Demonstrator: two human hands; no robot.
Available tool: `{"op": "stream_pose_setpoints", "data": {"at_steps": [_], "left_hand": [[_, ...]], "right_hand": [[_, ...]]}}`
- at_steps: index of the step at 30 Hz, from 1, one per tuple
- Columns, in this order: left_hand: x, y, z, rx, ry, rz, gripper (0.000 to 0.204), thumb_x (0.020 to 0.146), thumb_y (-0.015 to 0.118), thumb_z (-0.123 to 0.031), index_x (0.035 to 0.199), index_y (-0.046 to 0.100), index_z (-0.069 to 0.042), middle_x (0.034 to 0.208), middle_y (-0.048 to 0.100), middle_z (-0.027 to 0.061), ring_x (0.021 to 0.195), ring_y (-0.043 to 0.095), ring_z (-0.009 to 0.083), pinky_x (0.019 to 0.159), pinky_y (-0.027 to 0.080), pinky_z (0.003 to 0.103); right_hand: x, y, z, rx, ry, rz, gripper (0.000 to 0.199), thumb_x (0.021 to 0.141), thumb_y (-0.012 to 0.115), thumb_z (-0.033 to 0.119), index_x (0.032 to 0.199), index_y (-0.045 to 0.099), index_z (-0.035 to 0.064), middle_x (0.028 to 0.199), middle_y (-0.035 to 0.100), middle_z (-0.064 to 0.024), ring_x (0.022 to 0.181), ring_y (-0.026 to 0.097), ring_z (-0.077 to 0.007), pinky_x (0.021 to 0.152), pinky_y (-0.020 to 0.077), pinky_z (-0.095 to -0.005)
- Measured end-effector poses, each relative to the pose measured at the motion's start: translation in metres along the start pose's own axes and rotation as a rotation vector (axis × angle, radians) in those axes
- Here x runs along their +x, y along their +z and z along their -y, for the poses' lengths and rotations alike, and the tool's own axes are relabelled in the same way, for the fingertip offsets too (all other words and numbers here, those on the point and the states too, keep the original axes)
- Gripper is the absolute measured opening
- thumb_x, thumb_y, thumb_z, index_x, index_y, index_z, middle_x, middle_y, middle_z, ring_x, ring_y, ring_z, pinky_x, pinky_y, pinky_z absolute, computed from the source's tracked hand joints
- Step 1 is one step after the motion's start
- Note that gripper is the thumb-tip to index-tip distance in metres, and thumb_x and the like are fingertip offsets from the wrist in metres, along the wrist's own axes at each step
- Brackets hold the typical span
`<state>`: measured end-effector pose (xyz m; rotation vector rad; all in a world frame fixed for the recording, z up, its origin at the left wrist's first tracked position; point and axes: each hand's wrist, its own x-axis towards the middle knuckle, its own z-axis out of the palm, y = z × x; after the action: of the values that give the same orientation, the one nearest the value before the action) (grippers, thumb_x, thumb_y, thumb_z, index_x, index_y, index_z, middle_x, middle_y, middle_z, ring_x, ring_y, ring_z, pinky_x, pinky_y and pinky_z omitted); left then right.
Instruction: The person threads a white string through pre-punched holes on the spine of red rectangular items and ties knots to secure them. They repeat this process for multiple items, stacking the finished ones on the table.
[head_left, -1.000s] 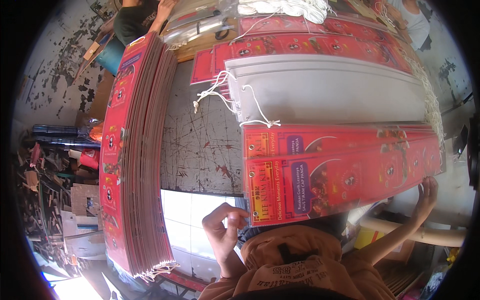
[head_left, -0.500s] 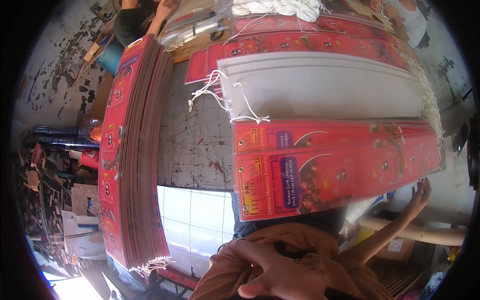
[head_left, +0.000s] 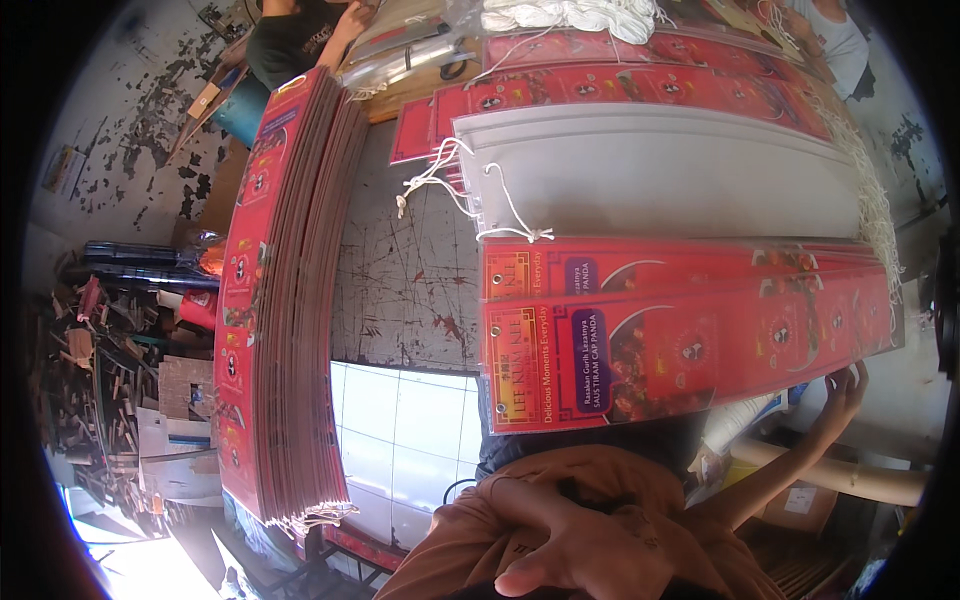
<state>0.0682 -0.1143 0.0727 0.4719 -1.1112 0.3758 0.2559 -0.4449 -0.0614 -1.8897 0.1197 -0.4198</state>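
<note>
Long red printed hanging strips with eyelets, the front one (head_left: 670, 350) overlapping another, lie across the table in front of me. At their right end my right hand (head_left: 845, 395) reaches up beside the lower edge, fingers spread and nothing visibly held. My left hand (head_left: 600, 565) is raised close at the bottom, across my chest. Its thumb sticks out to the left, while the other fingers run out of sight at the lower edge. Beyond the red strips, several strips lie grey side up (head_left: 660, 180), with knotted white cord (head_left: 515, 210) at their left end.
A tall stack of red strips (head_left: 285, 300) stands on the left of the scratched grey table (head_left: 410, 270). White cord bundles (head_left: 570, 15) lie at the back. Co-workers' arms (head_left: 345, 30) show at the far side. Wood scraps (head_left: 110, 370) are piled on the left.
The whole view has shifted slightly, so the table and strips sit a little further right. My left hand has moved slightly; my right hand stays beside the strips' right end.
</note>
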Motion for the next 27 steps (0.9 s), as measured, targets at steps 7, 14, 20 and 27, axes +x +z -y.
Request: {"op": "stream_pose_setpoints", "data": {"at_steps": [7,14,20,27], "left_hand": [[0.005,0.003,0.001,0.052,0.072,0.001,0.049,0.088,0.033,-0.054,0.118,0.052,-0.021,0.049,0.038,0.0007,0.036,0.036,0.0108,0.036,0.022,0.025],[0.01,0.012,0.001,0.082,0.108,-0.048,0.044,0.091,0.031,-0.051,0.117,0.056,-0.025,0.05,0.04,0.0017,0.036,0.036,0.0111,0.035,0.022,0.026],[0.007,0.016,-0.001,-0.083,0.06,-0.042,0.048,0.09,0.03,-0.053,0.113,0.059,-0.023,0.052,0.042,0.0025,0.036,0.04,0.0115,0.035,0.023,0.026],[0.005,0.018,-0.002,-0.081,0.057,-0.024,0.049,0.09,0.03,-0.055,0.111,0.061,-0.024,0.052,0.043,0.0019,0.037,0.04,0.0116,0.035,0.023,0.026]], "right_hand": [[0.001,0.005,0.005,-0.003,-0.04,0.0,0.037,0.091,0.046,0.019,0.122,0.041,-0.0008,0.095,0.057,-0.0088,0.091,0.055,-0.0142,0.082,0.0449,-0.0308],[-0.005,0.014,0.018,0.0,-0.107,-0.019,0.029,0.091,0.044,0.018,0.11,0.051,-0.0033,0.088,0.053,-0.0061,0.083,0.051,-0.0115,0.079,0.0456,-0.0299],[-0.007,0.014,0.023,0.008,-0.089,-0.061,0.027,0.091,0.042,0.017,0.107,0.053,-0.0018,0.086,0.053,-0.0042,0.081,0.051,-0.0102,0.076,0.0444,-0.0278],[-0.009,0.014,0.021,-0.008,-0.023,-0.129,0.027,0.09,0.043,0.016,0.109,0.053,-0.0018,0.092,0.056,-0.0063,0.086,0.054,-0.0128,0.08,0.0444,-0.0294]]}}
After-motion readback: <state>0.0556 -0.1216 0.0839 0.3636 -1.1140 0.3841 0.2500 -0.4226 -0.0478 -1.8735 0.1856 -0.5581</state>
